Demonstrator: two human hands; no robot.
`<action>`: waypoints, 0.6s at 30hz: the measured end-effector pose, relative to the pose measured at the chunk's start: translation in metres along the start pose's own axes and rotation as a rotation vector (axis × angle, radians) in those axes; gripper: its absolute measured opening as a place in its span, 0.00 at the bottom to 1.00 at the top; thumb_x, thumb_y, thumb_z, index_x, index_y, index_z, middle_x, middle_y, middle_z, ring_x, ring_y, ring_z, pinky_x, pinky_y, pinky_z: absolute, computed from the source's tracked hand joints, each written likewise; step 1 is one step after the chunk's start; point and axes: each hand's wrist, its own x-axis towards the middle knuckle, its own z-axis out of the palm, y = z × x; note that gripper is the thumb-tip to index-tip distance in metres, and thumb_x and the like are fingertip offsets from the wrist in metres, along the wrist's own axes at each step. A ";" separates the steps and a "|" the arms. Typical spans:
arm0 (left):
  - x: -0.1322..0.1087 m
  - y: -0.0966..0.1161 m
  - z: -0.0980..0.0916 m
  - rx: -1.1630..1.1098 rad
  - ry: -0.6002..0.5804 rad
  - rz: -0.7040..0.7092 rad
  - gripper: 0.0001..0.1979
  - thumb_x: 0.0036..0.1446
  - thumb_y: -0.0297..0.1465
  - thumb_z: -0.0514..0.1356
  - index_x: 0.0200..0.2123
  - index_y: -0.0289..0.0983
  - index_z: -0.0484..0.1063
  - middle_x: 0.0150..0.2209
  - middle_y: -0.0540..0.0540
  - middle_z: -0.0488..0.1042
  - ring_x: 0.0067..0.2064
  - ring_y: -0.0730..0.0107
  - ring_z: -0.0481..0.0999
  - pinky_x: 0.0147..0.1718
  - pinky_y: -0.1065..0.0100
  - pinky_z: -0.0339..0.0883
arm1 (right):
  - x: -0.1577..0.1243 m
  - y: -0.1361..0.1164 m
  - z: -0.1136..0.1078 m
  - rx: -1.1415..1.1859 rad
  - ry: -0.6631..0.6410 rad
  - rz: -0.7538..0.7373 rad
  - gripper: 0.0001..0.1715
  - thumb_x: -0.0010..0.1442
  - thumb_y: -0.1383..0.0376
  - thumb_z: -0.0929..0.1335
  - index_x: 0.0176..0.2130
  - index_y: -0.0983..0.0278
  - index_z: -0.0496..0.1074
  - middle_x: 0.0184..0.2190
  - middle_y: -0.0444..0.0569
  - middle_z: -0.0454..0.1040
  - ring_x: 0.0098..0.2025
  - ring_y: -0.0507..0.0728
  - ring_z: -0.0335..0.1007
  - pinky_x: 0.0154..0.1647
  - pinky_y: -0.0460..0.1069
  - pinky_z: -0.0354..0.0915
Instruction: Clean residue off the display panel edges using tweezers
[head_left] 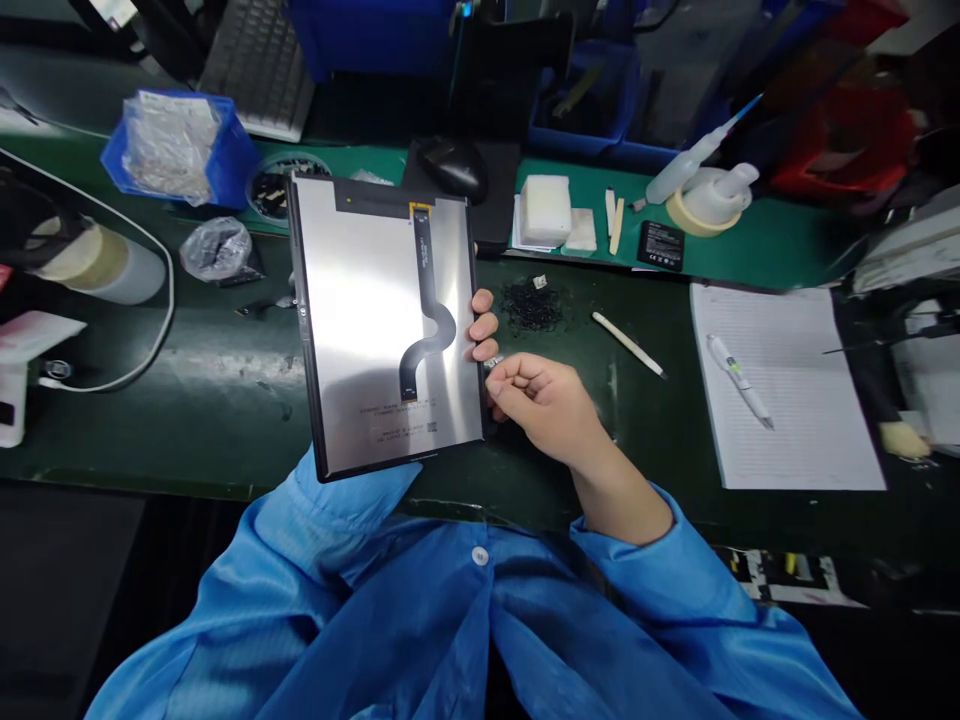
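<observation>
A thin rectangular panel (352, 300), with a shiny silver back and narrow black edges, is held above the dark green bench (645, 430), at eleven o'clock from the person. A flat black ribbon cable (426, 262) bends along its back. The left hand (484, 326) grips it, fingertips around the three-o'clock edge. At four o'clock, the right hand (546, 402) pinches; what is between its fingertips cannot be told.

Black block (661, 246): CE mark; display panel (360, 300): square code (431, 427), print unreadable
</observation>
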 end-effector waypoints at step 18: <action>0.010 -0.011 0.010 0.147 0.192 0.038 0.21 0.66 0.42 0.35 0.36 0.36 0.61 0.24 0.48 0.63 0.20 0.74 0.67 0.19 0.73 0.61 | 0.000 0.013 -0.002 -0.258 0.056 -0.024 0.06 0.54 0.64 0.69 0.30 0.64 0.76 0.23 0.44 0.74 0.24 0.51 0.68 0.26 0.47 0.64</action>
